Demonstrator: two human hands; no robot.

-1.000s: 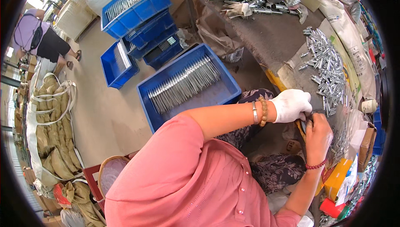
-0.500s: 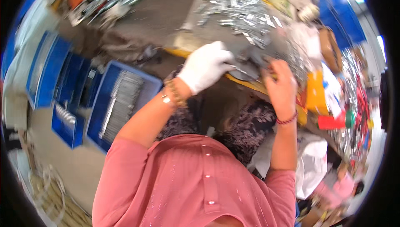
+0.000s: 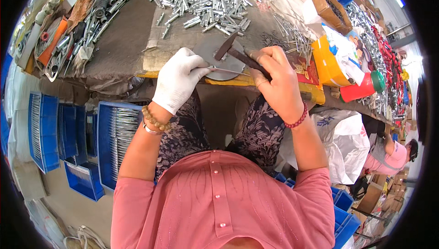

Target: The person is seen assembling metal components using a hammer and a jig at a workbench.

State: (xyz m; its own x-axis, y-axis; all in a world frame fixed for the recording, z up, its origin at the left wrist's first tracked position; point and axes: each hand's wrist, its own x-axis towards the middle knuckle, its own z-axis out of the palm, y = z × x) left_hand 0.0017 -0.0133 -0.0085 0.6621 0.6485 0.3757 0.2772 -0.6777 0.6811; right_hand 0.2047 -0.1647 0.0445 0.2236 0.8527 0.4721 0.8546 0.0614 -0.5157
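My left hand (image 3: 179, 79), in a white glove, pinches one end of a thin metal rod (image 3: 232, 71). The rod's other end points right, over the front edge of a round grey metal disc (image 3: 205, 48). My right hand (image 3: 280, 80) is bare and closed around the dark handle of a hammer (image 3: 226, 47), whose head is raised just over the disc. Beyond the disc lies a heap of short silvery metal tubes (image 3: 208, 3). Several long thin rods (image 3: 291, 33) and small dark pins (image 3: 273, 40) are scattered to its right.
Tools and scraps (image 3: 84, 25) pile up at the bench's far left. A yellow container (image 3: 327, 61), a red jar with a green lid (image 3: 359, 89) and a cardboard box (image 3: 328, 9) stand right. Blue bins (image 3: 104, 150) of rods sit lower left. Another person (image 3: 386, 157) is at right.
The view has shifted and sharpened. The hammer, blurred earlier, now shows clearly over the disc. My left hand still pinches the rod, and my right hand still grips the hammer.
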